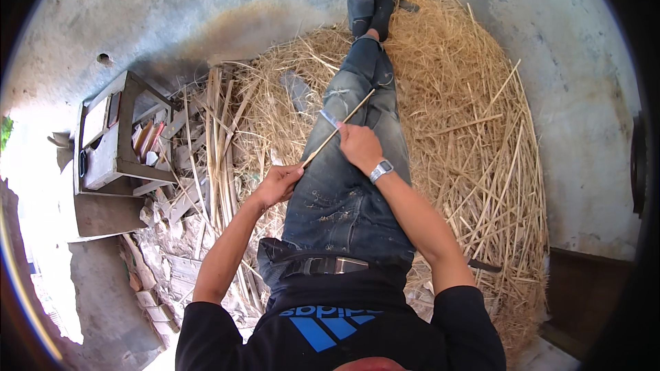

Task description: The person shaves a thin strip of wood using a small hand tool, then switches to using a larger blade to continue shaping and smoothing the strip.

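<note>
Tan strip [322, 145]: slanting over the jeans [330, 199] from lower left to upper right; probably light, stiff enough to hold straight, yet springy and prone to splinter.
Left hand [278, 184]: nearly closed, pinching the near end between thumb and fingers.
Right hand [361, 145]: curled tight around a knife [330, 118], leaving only the pale blade showing beside the strip; cannot tell whether also touching the strip.
Surface: likely dry, not very slippery.
Best hold: near end, firmly but without crushing, clear of the blade.

An open-framed stand [104, 159] sits at left, near a stained wall [206, 0] with a round hole [104, 59].
</note>
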Demonstrator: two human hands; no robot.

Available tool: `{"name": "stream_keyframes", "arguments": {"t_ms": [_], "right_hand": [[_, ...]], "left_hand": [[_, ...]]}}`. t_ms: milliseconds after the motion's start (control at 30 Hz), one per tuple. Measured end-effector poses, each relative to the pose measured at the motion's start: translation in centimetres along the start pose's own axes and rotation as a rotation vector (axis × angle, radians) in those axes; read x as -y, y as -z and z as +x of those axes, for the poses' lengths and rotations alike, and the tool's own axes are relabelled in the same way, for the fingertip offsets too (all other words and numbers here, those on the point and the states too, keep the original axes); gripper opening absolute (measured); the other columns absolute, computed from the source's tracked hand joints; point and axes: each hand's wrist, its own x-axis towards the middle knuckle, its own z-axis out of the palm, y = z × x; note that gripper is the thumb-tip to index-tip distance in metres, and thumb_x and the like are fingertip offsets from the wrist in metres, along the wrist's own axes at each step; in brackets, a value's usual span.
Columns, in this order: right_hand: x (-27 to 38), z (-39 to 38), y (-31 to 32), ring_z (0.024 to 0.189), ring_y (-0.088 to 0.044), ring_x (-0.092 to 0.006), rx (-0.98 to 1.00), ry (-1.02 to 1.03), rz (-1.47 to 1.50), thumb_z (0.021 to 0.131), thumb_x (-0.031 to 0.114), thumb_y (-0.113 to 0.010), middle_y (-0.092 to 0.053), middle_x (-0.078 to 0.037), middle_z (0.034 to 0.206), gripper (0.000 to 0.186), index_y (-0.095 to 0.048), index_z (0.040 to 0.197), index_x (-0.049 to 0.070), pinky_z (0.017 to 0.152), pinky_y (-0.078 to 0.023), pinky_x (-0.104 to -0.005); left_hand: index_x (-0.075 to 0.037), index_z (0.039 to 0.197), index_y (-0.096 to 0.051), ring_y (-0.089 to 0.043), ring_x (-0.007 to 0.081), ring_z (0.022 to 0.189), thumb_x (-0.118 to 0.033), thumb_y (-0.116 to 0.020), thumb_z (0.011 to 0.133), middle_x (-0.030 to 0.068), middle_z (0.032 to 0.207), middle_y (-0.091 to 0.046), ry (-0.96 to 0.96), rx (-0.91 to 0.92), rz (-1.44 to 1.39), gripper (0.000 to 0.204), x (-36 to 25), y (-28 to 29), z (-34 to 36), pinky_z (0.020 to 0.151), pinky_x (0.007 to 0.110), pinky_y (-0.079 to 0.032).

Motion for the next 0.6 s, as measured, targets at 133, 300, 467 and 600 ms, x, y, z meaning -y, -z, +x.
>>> {"name": "stream_keyframes", "arguments": {"t_ms": [133, 300, 467, 600], "right_hand": [[1.5, -1.8, 0.0, 0.074, -0.068, -0.0490, 0.078, -0.025, -0.018, 0.110, 0.043, -0.046, -0.069, -0.028, 0.076, 0.059, -0.074, 0.081, 0.000, 0.070, -0.055, -0.0596], [2.3, -4.0, -0.3, 0.079, -0.070, -0.0493, 0.174, 0.013, 0.015, 0.109, 0.043, -0.047, -0.071, -0.029, 0.081, 0.057, -0.076, 0.082, 0.001, 0.076, -0.057, -0.0580], [-1.2, -2.8, 0.0, 0.060, -0.066, -0.0278, 0.391, -0.215, 0.560, 0.109, 0.049, -0.049, -0.065, -0.016, 0.061, 0.064, -0.070, 0.072, 0.000, 0.065, -0.050, -0.0445], [-1.2, -4.0, 0.4, 0.059, -0.059, -0.0167, -0.045, -0.221, 0.633, 0.100, 0.051, -0.068, -0.064, -0.009, 0.063, 0.056, -0.065, 0.073, 0.002, 0.062, -0.049, -0.0364]], "left_hand": [[-0.004, 0.147, -0.059, -0.028, 0.0025, 0.040, -0.030, -0.058, 0.112, -0.0094, 0.053, -0.035, 0.039, 0.027, -0.083, 0.044, 0.4, 0.3, 1.0, 0.038, 0.022, -0.023], [-0.004, 0.127, -0.069, -0.031, 0.0042, 0.041, -0.031, -0.060, 0.111, -0.0082, 0.053, -0.037, 0.059, 0.024, -0.130, 0.033, -1.1, -0.8, 2.0, 0.040, 0.024, -0.024], [-0.002, 0.124, -0.076, -0.053, 0.0132, 0.047, -0.032, -0.062, 0.109, 0.0045, 0.059, -0.061, -0.217, -0.147, 0.344, 0.037, -0.2, -0.5, 2.7, 0.048, 0.030, -0.039], [-0.001, 0.132, -0.070, -0.076, 0.0376, 0.079, -0.031, -0.068, 0.102, 0.0278, 0.082, -0.071, -0.547, -0.331, 0.686, 0.042, 0.3, -3.0, 1.6, 0.074, 0.043, -0.057]]}}
